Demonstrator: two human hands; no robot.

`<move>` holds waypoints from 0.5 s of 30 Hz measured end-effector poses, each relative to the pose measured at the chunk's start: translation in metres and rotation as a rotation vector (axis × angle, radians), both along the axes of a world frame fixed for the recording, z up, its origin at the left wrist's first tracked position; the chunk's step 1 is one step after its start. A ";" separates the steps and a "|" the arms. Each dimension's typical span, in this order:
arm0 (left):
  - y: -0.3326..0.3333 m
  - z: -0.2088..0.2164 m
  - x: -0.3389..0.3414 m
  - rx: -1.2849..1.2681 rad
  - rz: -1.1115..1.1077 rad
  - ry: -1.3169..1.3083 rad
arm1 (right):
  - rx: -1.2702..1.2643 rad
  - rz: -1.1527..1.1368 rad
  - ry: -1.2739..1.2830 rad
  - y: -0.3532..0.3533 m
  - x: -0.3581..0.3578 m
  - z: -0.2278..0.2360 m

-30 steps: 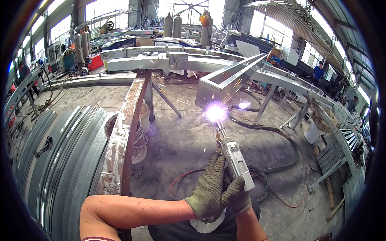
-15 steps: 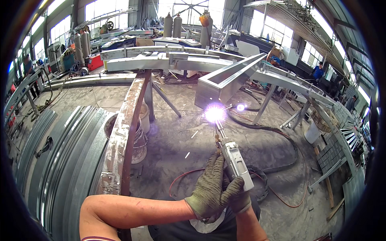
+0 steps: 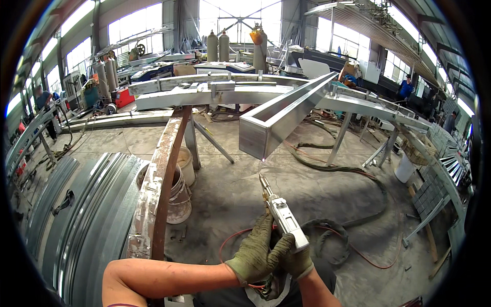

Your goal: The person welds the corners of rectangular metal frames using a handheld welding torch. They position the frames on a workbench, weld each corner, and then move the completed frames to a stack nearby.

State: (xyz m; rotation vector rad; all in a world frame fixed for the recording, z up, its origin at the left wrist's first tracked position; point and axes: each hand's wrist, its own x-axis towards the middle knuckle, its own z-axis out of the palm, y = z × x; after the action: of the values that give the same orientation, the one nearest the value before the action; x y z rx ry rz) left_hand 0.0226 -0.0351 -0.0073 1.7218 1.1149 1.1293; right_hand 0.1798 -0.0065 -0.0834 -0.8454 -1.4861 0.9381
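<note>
A white and silver welding gun points up and away from me, its brass-coloured nozzle end unlit. My right hand, in a green work glove, is wrapped round its rear grip, the thumb along the body. My left hand, gloved alike, is closed along the gun's left underside, its fingers partly hidden. Beyond the nozzle and apart from it, a long hollow rectangular metal box section juts toward me. A tiny bright spot glows at its lower near corner.
A rusty, paint-spattered beam runs along my left, with grimy buckets beside it. Long metal strips lie further left. A dark hose loops across the floor. Curved metal rails cross ahead. A person stands far right.
The bright purple-white glare at the box section's corner has gone out. The gun has drawn back toward me, away from the metal, with both hands still on it.
</note>
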 end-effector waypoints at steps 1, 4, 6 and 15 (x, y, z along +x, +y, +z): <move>0.002 -0.002 -0.001 -0.013 0.001 0.038 | -0.024 0.002 0.014 0.002 0.005 -0.007; 0.013 -0.017 -0.005 0.173 -0.009 0.372 | -0.190 0.000 0.143 0.011 0.014 -0.021; 0.018 -0.017 -0.011 0.140 -0.115 0.414 | -0.278 -0.003 0.092 0.020 0.025 -0.023; 0.046 -0.039 -0.018 0.168 -0.546 0.885 | -0.550 -0.321 0.354 0.083 0.120 -0.102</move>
State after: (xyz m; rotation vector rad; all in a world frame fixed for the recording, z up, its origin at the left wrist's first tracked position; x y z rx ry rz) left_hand 0.0042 0.0108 -0.0467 2.5502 0.9200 0.0885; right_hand 0.2993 0.0769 -0.1852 -1.1972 -0.7620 1.1959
